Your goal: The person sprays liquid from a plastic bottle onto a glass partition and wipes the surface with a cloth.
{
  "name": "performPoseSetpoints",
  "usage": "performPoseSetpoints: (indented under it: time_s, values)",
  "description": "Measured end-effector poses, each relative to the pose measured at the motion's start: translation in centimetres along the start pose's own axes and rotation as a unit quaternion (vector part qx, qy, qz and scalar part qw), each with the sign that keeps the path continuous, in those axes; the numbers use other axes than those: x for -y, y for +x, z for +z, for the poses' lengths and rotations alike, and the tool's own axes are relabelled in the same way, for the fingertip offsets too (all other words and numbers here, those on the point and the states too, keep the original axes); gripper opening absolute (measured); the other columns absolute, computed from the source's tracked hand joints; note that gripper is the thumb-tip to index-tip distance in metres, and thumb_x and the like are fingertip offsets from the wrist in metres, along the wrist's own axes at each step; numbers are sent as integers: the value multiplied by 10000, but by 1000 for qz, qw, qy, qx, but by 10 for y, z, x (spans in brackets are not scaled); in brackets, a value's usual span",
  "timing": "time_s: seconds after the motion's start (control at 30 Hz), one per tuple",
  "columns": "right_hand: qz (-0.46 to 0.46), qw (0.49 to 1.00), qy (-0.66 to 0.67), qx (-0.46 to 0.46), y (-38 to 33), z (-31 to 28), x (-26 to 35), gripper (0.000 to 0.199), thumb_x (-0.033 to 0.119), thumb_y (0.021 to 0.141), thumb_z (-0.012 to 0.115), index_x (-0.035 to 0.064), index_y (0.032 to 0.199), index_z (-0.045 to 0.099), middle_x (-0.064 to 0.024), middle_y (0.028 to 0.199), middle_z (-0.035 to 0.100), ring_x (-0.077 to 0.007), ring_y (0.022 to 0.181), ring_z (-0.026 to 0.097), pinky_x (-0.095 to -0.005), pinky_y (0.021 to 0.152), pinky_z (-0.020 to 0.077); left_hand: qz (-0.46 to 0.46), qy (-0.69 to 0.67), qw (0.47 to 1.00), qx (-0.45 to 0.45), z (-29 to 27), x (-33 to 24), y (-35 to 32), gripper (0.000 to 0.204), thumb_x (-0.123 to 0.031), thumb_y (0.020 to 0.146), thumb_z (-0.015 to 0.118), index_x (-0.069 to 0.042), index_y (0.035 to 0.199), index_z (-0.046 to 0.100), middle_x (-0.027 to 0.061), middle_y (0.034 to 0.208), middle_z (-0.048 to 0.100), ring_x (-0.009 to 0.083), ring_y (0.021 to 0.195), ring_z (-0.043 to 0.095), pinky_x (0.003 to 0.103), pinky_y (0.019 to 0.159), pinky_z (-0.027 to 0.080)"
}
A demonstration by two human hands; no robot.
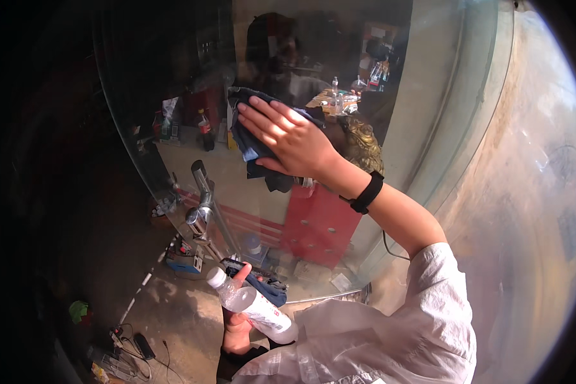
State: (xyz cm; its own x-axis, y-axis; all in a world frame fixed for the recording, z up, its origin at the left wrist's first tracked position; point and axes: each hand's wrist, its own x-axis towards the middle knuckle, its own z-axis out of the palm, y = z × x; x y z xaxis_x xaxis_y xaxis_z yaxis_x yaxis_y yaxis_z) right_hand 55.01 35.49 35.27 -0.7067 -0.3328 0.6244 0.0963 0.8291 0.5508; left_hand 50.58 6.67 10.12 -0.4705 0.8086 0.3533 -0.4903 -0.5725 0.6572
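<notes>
behind the glass pane (429,96) stands a red cabinet (320,221) with a pale counter (192,160) beside it, where a dark bottle (205,131) sits. a metal door handle (201,198) is fixed to the glass. on the floor at lower left lie cables (131,349) and what may be a green rag (78,311).

Dim concrete floor (173,320), red cabinet (323,221), sunlit wall (525,192)
</notes>
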Motion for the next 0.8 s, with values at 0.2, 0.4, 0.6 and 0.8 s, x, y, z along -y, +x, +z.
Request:
performPoseSetpoints:
  time_s: [0.2, 0.4, 0.6, 0.8]
  values:
    - [-57, 997, -40, 46, -63, -5, -33, 943, 586, 814, 629, 103, 1546, 281, -38, 1616, 275, -233, 1501, 228, -393, 1244, 166, 20, 36, 997, -64, 33, -3, 12, 1111, -372, 598, 813, 36, 1504, 315, 145, 1381, 525, 254, 1123, 598, 403, 986, 521]
    - [294, 890, -259, -234, -66, -161, -224, 883, 474, 905, 598, -117, 1476, 274, -275, 1560, 279, -436, 1467, 216, -460, 1212, 174, -23, 90, 992, -91, 25, -3, -7, 1154, -460, 559, 825, -15, 1509, 344, 138, 1295, 520, 262, 1152, 553, 439, 980, 510]
    - [221, 921, -239, -216, -40, -111, -182, 863, 524, 905, 569, -58, 1490, 317, -239, 1542, 338, -366, 1470, 258, -437, 1218, 193, 11, 72, 992, -103, 55, 2, 13, 1119, -462, 588, 786, -54, 1527, 335, 149, 1275, 543, 254, 1120, 581, 409, 959, 526]
    - [41, 998, -30, 35, -104, -60, -90, 874, 458, 847, 644, 104, 1556, 275, -52, 1624, 258, -227, 1503, 230, -397, 1245, 202, 36, 133, 990, -16, 68, 10, 40, 1121, -506, 615, 808, 79, 1462, 364, 154, 1490, 409, 281, 1278, 481, 420, 1066, 429]
